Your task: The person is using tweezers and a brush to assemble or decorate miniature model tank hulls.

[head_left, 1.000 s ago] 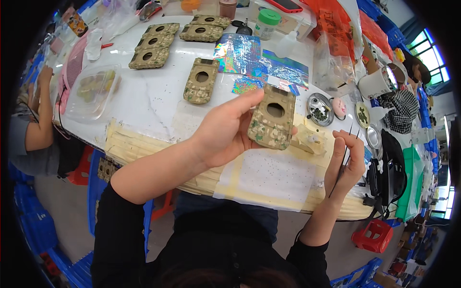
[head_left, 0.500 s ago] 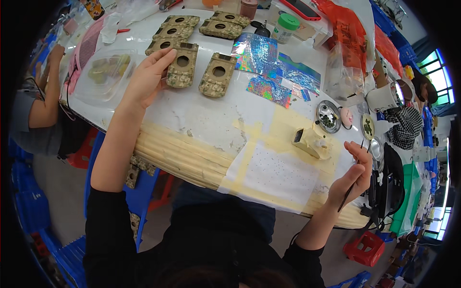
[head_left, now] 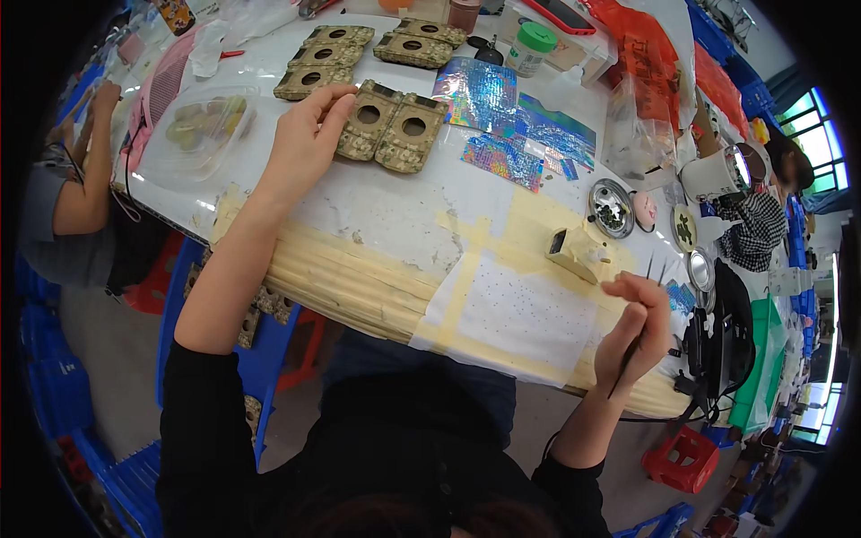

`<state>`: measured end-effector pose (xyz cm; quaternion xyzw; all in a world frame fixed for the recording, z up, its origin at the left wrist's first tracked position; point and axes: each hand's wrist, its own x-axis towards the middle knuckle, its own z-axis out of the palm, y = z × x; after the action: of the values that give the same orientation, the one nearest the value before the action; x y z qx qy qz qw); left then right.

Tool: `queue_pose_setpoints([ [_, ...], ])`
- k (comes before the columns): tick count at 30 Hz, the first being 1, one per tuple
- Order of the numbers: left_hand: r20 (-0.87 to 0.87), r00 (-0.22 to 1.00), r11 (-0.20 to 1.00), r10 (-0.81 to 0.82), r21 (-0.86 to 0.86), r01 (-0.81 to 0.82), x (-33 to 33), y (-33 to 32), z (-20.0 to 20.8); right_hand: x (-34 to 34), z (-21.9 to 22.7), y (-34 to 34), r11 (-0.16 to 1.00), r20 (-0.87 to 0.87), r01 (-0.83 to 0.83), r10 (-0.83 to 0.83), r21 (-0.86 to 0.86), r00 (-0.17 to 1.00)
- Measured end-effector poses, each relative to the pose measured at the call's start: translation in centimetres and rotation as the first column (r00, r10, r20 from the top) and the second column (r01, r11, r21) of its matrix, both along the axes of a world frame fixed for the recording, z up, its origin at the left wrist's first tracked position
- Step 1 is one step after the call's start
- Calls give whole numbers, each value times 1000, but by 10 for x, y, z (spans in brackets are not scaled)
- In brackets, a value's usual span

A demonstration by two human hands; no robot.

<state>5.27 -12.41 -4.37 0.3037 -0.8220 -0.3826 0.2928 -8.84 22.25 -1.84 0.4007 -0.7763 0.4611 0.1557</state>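
Observation:
My left hand (head_left: 309, 134) grips the left edge of a camouflage-painted model tank hull (head_left: 366, 136) with a round hole in its top. That hull lies side by side with a second camouflage hull (head_left: 412, 143), touching it. Several like hulls (head_left: 325, 56) sit in two groups farther back. Over the table's right front, my right hand (head_left: 635, 336) is closed around dark tweezers (head_left: 658, 269), whose two parted tips point up and away. Before it stand a small yellowish block-shaped holder (head_left: 574, 255) and a white sheet (head_left: 511, 314) dotted with tiny dark specks.
Shiny holographic sheets (head_left: 502, 161) lie mid-table. A round metal dish (head_left: 612, 208) holds small dark green pieces. A green-lidded jar (head_left: 531, 49) stands behind; a clear plastic box (head_left: 199, 134) is at left. More hulls rest on a blue chair (head_left: 291, 336). Another person's arm (head_left: 97, 152) is far left.
My left hand has moved right, bringing its hull against the second one, which also shifted slightly right. My right hand has moved left with the tweezers, and their two tips now show.

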Motion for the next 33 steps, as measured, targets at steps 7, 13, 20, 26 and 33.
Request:
queue_pose_setpoints([
  [7, -388, 919, 997, -70, -21, 68, 21, 62, 21, 42, -18, -8, 938, -228, -347, 343, 23, 911],
  [13, -554, 534, 68, -639, 650, 757, 52, 197, 18, 65, 3, 17, 822, -149, -467, 532, 326, 833],
  [20, -493, 439, -5, -751, 670, 743, 32, 247, -18, 63, 8, 63, 779, 49, -450, 479, 437, 877],
  [26, -586, 532, -501, -611, 807, 313, 30, 266, -32, -12, 2, 127, 829, -311, 266, -118, 492, 943],
  [33, -522, 626, -423, -579, 849, 316, 20, 287, -36, -43, 1, 135, 736, -349, 211, 37, 643, 937],
])
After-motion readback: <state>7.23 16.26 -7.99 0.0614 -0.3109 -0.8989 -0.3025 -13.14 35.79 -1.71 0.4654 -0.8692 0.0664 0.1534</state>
